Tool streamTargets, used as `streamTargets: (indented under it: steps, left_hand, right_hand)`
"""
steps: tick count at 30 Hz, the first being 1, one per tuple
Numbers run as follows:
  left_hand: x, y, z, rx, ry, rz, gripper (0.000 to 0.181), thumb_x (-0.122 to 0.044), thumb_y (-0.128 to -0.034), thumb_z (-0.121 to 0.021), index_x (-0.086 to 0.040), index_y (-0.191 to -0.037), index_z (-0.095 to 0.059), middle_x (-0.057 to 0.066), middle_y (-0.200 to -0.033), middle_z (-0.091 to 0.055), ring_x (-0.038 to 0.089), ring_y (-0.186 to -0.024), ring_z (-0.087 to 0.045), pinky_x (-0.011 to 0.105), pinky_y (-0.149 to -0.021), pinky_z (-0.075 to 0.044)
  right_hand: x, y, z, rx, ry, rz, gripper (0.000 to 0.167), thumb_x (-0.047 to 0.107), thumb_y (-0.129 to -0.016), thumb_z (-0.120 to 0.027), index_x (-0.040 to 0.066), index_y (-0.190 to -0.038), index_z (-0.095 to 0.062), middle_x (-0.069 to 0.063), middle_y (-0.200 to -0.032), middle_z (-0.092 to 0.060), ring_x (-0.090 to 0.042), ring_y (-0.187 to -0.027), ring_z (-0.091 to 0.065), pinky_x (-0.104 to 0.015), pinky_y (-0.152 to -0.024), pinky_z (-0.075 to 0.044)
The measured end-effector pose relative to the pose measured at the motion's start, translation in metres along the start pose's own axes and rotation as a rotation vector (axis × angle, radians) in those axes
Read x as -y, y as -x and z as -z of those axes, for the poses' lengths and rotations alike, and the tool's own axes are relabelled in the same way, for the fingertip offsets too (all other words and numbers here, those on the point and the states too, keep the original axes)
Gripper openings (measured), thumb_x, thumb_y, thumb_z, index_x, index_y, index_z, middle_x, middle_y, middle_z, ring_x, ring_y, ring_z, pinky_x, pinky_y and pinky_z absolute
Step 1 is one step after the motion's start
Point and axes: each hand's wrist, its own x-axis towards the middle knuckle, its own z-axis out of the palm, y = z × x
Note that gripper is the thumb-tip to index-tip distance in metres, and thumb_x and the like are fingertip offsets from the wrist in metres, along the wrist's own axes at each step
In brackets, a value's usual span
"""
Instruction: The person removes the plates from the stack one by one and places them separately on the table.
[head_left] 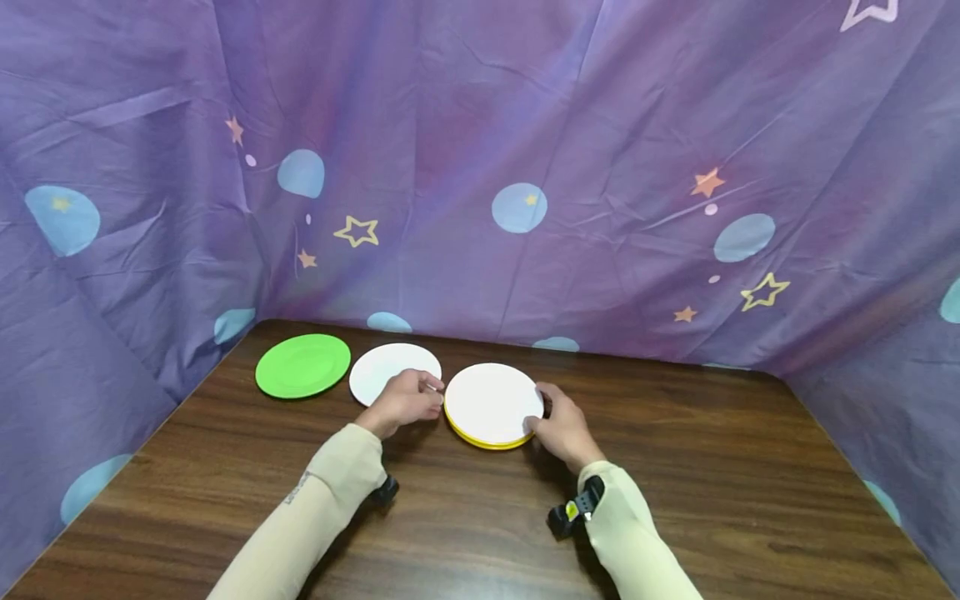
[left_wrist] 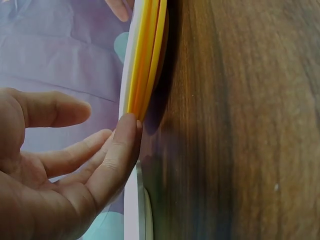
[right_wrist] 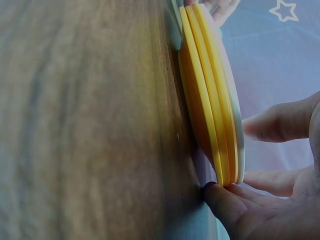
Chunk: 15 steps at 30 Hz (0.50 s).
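Note:
A stack of plates lies on the table in the middle of the head view, a white plate [head_left: 493, 403] on top and yellow plates [right_wrist: 214, 115] beneath. My right hand [head_left: 562, 423] holds the stack's right edge, with the thumb at the white rim and fingertips low against the yellow rims. At the stack's left side, my left hand [head_left: 408, 402] has its fingertips touching the edge in the left wrist view, its thumb standing apart. Under and behind that hand lies a second white plate [head_left: 386, 365], partly covered by it.
A green plate [head_left: 303, 367] lies at the far left of the brown wooden table [head_left: 712, 483], beside the second white plate. Purple cloth [head_left: 450, 108] with stars and blue spots hangs along the table's back and sides.

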Motion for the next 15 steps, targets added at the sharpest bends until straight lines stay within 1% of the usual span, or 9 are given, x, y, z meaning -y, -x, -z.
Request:
streamTargets:
  steps: [2, 3, 5, 6, 9, 10, 11, 13, 15]
  left_hand:
    - [0.0005, 0.0002, -0.0008, 0.003, 0.000, -0.003, 0.032, 0.006, -0.0865, -0.056, 0.012, -0.118, -0.062, 0.026, -0.108, -0.067, 0.025, -0.087, -0.071, 0.031, -0.081, -0.062]
    - [0.0008, 0.0005, -0.0013, 0.001, 0.001, -0.004, 0.032, 0.007, -0.0856, -0.056, 0.012, -0.117, -0.062, 0.025, -0.108, -0.067, 0.024, -0.087, -0.070, 0.031, -0.082, -0.062]
    - [0.0017, 0.0013, -0.0019, -0.004, 0.001, -0.008, 0.032, 0.008, -0.0845, -0.055, 0.012, -0.116, -0.063, 0.023, -0.106, -0.067, 0.022, -0.087, -0.069, 0.031, -0.083, -0.062]
    - [0.0023, 0.0014, -0.0022, -0.007, 0.003, -0.011, 0.032, 0.008, -0.0842, -0.055, 0.012, -0.115, -0.063, 0.023, -0.105, -0.067, 0.021, -0.086, -0.069, 0.031, -0.083, -0.062]
    - [0.0030, 0.0016, -0.0036, -0.025, 0.003, -0.012, 0.031, 0.009, -0.0842, -0.056, 0.011, -0.114, -0.064, 0.022, -0.104, -0.067, 0.019, -0.086, -0.067, 0.031, -0.083, -0.062]
    - [0.0027, 0.0017, -0.0041, -0.028, -0.004, -0.015, 0.031, 0.009, -0.0840, -0.057, 0.011, -0.114, -0.064, 0.021, -0.104, -0.068, 0.018, -0.086, -0.067, 0.030, -0.083, -0.062]
    - [0.0022, 0.0016, -0.0047, -0.031, -0.014, -0.017, 0.032, 0.009, -0.0836, -0.057, 0.011, -0.114, -0.065, 0.021, -0.104, -0.068, 0.018, -0.086, -0.067, 0.029, -0.082, -0.061]
    - [0.0009, 0.0015, -0.0058, -0.038, -0.034, -0.016, 0.032, 0.008, -0.0828, -0.056, 0.010, -0.113, -0.065, 0.020, -0.103, -0.069, 0.017, -0.085, -0.067, 0.028, -0.081, -0.061]
    - [0.0001, 0.0014, -0.0063, -0.046, -0.056, -0.014, 0.033, 0.007, -0.0811, -0.056, 0.009, -0.113, -0.066, 0.019, -0.102, -0.069, 0.015, -0.084, -0.066, 0.026, -0.080, -0.061]
  right_hand:
    - [-0.0005, 0.0003, -0.0009, 0.001, -0.006, -0.006, 0.073, -0.001, -0.074, -0.067, -0.005, -0.144, -0.046, -0.027, -0.132, -0.061, -0.032, -0.101, -0.064, -0.043, -0.095, -0.053]
    - [-0.0007, 0.0004, -0.0015, 0.003, -0.013, -0.011, 0.073, -0.001, -0.074, -0.067, -0.004, -0.144, -0.045, -0.027, -0.132, -0.061, -0.035, -0.100, -0.065, -0.045, -0.094, -0.054]
    - [-0.0009, 0.0005, -0.0026, -0.006, -0.009, -0.006, 0.073, -0.002, -0.074, -0.068, -0.005, -0.143, -0.046, -0.026, -0.133, -0.061, -0.032, -0.109, -0.061, -0.044, -0.100, -0.051]
    - [-0.0009, 0.0006, -0.0032, -0.007, -0.016, -0.007, 0.073, -0.002, -0.073, -0.068, -0.005, -0.143, -0.046, -0.026, -0.133, -0.061, -0.032, -0.109, -0.062, -0.044, -0.099, -0.051]
    - [-0.0003, 0.0011, -0.0035, -0.001, -0.030, -0.011, 0.074, -0.003, -0.073, -0.067, -0.005, -0.144, -0.046, -0.027, -0.132, -0.061, -0.033, -0.099, -0.064, -0.044, -0.095, -0.053]
    - [0.0002, 0.0014, -0.0032, -0.006, -0.025, -0.009, 0.074, -0.003, -0.073, -0.067, -0.005, -0.144, -0.046, -0.027, -0.133, -0.061, -0.030, -0.105, -0.062, -0.043, -0.100, -0.050]
    - [0.0007, 0.0017, -0.0027, -0.008, -0.025, -0.011, 0.074, -0.003, -0.073, -0.067, -0.005, -0.143, -0.046, -0.027, -0.133, -0.061, -0.030, -0.106, -0.062, -0.044, -0.100, -0.050]
    - [0.0010, 0.0017, -0.0020, -0.009, -0.025, -0.017, 0.074, -0.003, -0.073, -0.067, -0.005, -0.144, -0.046, -0.027, -0.134, -0.060, -0.031, -0.103, -0.063, -0.043, -0.100, -0.050]
    - [0.0013, 0.0016, -0.0014, -0.006, -0.025, -0.015, 0.074, -0.002, -0.073, -0.067, -0.005, -0.144, -0.045, -0.028, -0.134, -0.060, -0.032, -0.100, -0.064, -0.041, -0.097, -0.052]
